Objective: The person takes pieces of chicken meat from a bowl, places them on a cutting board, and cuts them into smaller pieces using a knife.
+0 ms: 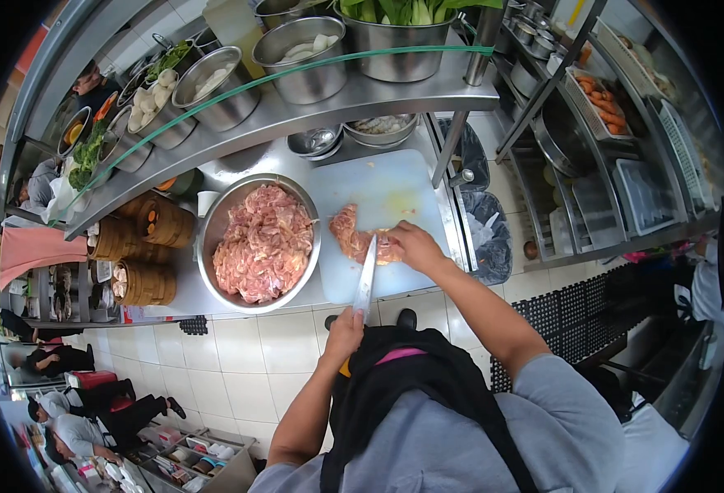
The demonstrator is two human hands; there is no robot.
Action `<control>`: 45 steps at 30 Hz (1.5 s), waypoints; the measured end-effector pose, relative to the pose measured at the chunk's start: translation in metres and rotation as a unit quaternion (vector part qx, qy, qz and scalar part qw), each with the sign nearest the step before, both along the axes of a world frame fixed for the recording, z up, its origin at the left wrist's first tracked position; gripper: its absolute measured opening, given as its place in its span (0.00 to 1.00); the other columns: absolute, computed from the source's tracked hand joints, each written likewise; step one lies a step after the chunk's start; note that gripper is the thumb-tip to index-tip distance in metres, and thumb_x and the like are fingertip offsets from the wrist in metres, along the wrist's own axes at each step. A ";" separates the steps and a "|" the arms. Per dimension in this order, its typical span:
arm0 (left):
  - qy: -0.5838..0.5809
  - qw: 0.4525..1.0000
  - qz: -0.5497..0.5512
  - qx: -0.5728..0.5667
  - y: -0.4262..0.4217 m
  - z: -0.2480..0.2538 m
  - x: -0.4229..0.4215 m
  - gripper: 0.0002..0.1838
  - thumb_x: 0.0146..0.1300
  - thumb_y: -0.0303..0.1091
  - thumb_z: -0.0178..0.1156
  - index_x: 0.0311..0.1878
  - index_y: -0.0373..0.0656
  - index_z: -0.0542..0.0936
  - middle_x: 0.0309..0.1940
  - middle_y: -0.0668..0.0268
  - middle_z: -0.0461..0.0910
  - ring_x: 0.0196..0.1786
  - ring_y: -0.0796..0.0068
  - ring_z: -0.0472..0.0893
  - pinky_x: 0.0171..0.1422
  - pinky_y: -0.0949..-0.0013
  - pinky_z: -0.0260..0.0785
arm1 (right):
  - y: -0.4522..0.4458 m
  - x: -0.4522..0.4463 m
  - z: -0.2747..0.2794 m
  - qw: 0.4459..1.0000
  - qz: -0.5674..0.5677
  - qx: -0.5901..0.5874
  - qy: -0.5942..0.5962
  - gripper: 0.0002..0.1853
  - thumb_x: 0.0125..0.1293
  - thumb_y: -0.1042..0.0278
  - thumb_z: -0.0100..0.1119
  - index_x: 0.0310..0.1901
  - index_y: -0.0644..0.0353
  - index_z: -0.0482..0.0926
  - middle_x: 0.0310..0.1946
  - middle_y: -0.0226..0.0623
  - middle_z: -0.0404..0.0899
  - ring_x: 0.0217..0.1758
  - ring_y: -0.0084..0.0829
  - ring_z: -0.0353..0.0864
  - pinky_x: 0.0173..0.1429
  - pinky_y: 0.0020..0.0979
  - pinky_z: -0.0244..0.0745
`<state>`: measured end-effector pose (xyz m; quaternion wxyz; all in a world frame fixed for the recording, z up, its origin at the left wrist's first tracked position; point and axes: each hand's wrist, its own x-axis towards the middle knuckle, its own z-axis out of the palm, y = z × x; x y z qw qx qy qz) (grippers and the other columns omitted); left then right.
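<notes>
In my left hand [345, 334] is the handle of a kitchen knife [365, 279], its fingers wrapped round it. The broad blade points away from me and its tip meets a piece of raw meat [349, 233] on the white cutting board [415, 193]. The fingers of my right hand [419, 246] press down on the right end of that meat, close beside the blade. To the left of the board, and up against it, a large metal bowl [205, 261] holds a heap of cut raw meat [263, 242].
Above the board, a metal shelf [313, 105] carries several steel pots [300, 82] of vegetables. Bamboo steamers [144, 283] stand left of the bowl. A bin lined with a black bag [493, 267] is at the right. Other people [74, 427] are at lower left.
</notes>
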<state>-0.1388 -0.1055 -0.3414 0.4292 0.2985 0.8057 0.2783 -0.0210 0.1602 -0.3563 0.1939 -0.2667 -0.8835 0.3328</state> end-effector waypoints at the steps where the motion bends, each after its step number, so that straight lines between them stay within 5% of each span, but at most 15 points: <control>1: 0.001 1.000 -0.001 0.000 0.000 -0.001 0.003 0.19 0.82 0.45 0.49 0.44 0.35 0.75 0.28 0.43 0.83 0.24 0.45 0.84 0.33 0.47 0.77 | -0.001 -0.005 -0.005 1.000 0.008 0.010 -0.011 0.08 0.62 0.72 0.66 0.44 0.57 0.85 0.42 0.41 0.82 0.46 0.48 0.85 0.51 0.45 0.81; 3: -0.021 0.999 0.007 0.030 -0.005 -0.008 0.008 0.21 0.82 0.46 0.50 0.43 0.35 0.75 0.24 0.51 0.81 0.17 0.60 0.81 0.24 0.58 0.74 | 0.000 -0.009 -0.011 0.999 0.014 0.019 -0.022 0.08 0.63 0.71 0.66 0.44 0.56 0.86 0.41 0.40 0.82 0.46 0.47 0.85 0.52 0.44 0.80; 13: -0.083 0.994 0.014 0.066 0.051 -0.031 0.012 0.21 0.83 0.45 0.48 0.49 0.33 0.75 0.20 0.59 0.75 0.15 0.66 0.77 0.19 0.61 0.70 | 0.010 -0.015 -0.010 0.993 0.080 0.017 -0.082 0.08 0.62 0.66 0.66 0.40 0.57 0.87 0.40 0.40 0.84 0.48 0.46 0.86 0.53 0.44 0.82; 15: -0.136 0.987 0.021 0.079 0.061 -0.034 0.011 0.20 0.84 0.46 0.47 0.49 0.36 0.75 0.19 0.66 0.70 0.14 0.74 0.72 0.18 0.66 0.68 | 0.009 -0.014 -0.011 0.993 0.079 0.017 -0.084 0.08 0.61 0.66 0.66 0.40 0.57 0.87 0.41 0.40 0.84 0.48 0.46 0.86 0.53 0.44 0.82; 24: -0.043 0.997 -0.044 0.054 0.007 -0.023 0.026 0.21 0.83 0.47 0.47 0.50 0.35 0.76 0.21 0.58 0.77 0.16 0.66 0.78 0.23 0.60 0.73 | 0.013 -0.003 -0.020 0.996 0.007 -0.006 -0.090 0.06 0.65 0.67 0.65 0.39 0.58 0.87 0.41 0.44 0.85 0.47 0.49 0.86 0.53 0.46 0.81; 27: -0.070 0.996 -0.011 0.047 0.040 -0.024 0.030 0.21 0.83 0.46 0.47 0.50 0.34 0.75 0.21 0.57 0.78 0.16 0.65 0.79 0.23 0.60 0.73 | 0.013 -0.004 -0.020 0.999 -0.004 -0.005 -0.052 0.06 0.64 0.66 0.68 0.36 0.59 0.86 0.36 0.46 0.85 0.41 0.51 0.86 0.46 0.47 0.79; 33: -0.078 0.995 -0.023 0.059 0.066 -0.026 0.029 0.21 0.83 0.46 0.47 0.49 0.32 0.75 0.21 0.56 0.78 0.16 0.65 0.78 0.21 0.60 0.72 | 0.021 0.001 -0.023 0.998 -0.006 0.005 -0.057 0.07 0.63 0.65 0.70 0.36 0.60 0.87 0.37 0.46 0.85 0.41 0.51 0.86 0.46 0.45 0.80; 43: -0.070 0.986 -0.150 -0.004 -0.023 0.007 -0.009 0.20 0.83 0.47 0.49 0.44 0.38 0.75 0.22 0.61 0.75 0.15 0.70 0.74 0.21 0.64 0.68 | 0.030 0.005 -0.032 0.994 -0.049 -0.067 -0.066 0.09 0.61 0.62 0.70 0.36 0.59 0.88 0.39 0.45 0.87 0.45 0.48 0.88 0.51 0.44 0.83; 45: 0.041 0.976 -0.203 0.071 -0.043 0.003 -0.027 0.20 0.82 0.47 0.51 0.42 0.37 0.76 0.26 0.51 0.80 0.25 0.52 0.82 0.34 0.53 0.74 | 0.028 0.002 -0.028 0.992 -0.064 -0.096 -0.058 0.10 0.62 0.62 0.70 0.36 0.60 0.87 0.39 0.46 0.87 0.45 0.48 0.88 0.51 0.45 0.83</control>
